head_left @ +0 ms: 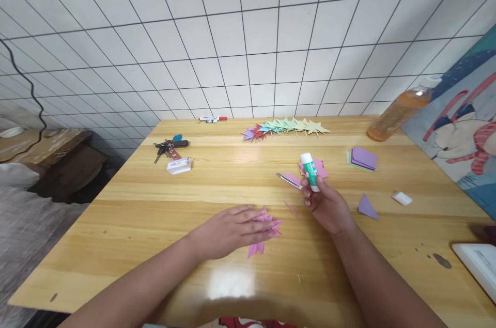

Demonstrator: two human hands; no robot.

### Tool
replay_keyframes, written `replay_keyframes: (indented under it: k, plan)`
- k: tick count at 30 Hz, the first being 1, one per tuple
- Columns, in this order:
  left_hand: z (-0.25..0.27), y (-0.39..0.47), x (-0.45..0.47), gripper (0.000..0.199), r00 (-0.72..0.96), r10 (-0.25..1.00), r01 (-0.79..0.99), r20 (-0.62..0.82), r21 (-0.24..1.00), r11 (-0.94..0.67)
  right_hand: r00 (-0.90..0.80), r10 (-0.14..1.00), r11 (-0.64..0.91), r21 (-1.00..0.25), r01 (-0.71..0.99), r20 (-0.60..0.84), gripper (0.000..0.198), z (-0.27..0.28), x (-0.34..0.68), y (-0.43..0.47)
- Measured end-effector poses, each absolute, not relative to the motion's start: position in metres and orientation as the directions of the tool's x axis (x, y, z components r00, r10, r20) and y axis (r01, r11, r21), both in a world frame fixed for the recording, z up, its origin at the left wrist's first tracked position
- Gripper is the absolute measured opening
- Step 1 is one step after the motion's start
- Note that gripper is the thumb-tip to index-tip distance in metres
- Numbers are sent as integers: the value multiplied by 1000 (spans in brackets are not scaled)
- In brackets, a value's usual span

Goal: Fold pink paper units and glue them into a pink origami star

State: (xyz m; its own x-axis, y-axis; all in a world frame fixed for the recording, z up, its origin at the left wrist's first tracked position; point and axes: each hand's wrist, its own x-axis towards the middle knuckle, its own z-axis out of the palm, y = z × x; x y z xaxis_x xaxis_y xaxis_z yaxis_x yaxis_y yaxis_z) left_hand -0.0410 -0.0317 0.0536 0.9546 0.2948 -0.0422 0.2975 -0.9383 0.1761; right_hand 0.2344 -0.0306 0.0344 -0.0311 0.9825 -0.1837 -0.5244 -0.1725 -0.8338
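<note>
My left hand (pixel 232 232) lies flat with its fingers stretched out over a pink folded paper piece (pixel 256 249), covering much of it; pointed tips show past the fingers. My right hand (pixel 327 204) is closed around a glue stick (pixel 310 170) with a green label and a white top, held upright above the table. Behind the glue stick is more pink paper (pixel 321 168), partly hidden. A craft knife (pixel 289 181) lies left of my right hand beside a pink paper piece. Between the hands is a thin pink paper strip (pixel 292 209).
Along the wall lie a row of folded paper stars (pixel 287 126) and a marker (pixel 212 119). Keys (pixel 170 147) and a small white box (pixel 179 165) sit left. Rightward are a drink bottle (pixel 399 111), paper squares (pixel 363 158), a purple triangle (pixel 367 207), an eraser (pixel 402 198) and a white object (pixel 476 261).
</note>
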Motion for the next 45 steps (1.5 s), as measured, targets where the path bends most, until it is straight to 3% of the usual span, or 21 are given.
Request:
replay_keyframes:
  k: [3, 8, 10, 12, 14, 16, 20, 23, 25, 34, 45]
  plan:
    - [55, -27, -35, 55, 947, 320, 322, -44, 206, -924, -2, 988, -138, -866, -480, -156, 30, 33, 236, -30]
    - [51, -34, -22, 61, 686, 726, 710, 50, 173, -683, 0, 994, -98, -918, -383, -106, 30, 31, 237, -29]
    - [48, -42, -17, 75, 578, 812, 765, 83, 292, -574, 5, 995, -94, -935, -342, -103, 34, 30, 236, -29]
    - [47, -48, -17, 70, 504, 850, 758, 155, 394, -520, 55, 994, -73, -952, -297, -94, 37, 28, 235, -30]
    - [48, -49, -24, 44, 488, 843, 742, 227, 401, -538, 111, 992, -36, -972, -231, -63, 34, 28, 233, -32]
    - [50, -46, -35, 26, 584, 777, 698, 234, 344, -628, 124, 992, -2, -991, -137, -19, 27, 31, 229, -35]
    - [50, -36, -51, 32, 762, 627, 592, 159, 220, -775, -3, 996, 93, -966, 240, 94, 26, 53, 211, -41]
    - [44, -34, -50, 40, 835, 538, 512, 117, 198, -836, -196, 966, 252, -775, 579, 167, 21, 72, 191, -41]
    - [39, -35, -47, 41, 839, 533, 504, 110, 212, -837, -299, 943, 318, -656, 684, 145, 19, 76, 180, -38]
    - [30, -41, -45, 46, 796, 596, 549, 107, 288, -785, -437, 899, 414, -395, 820, 37, 23, 49, 166, -28]
    - [34, -48, -37, 41, 737, 666, 617, 110, 291, -731, -500, 864, 492, -325, 807, 66, 22, 51, 170, -25]
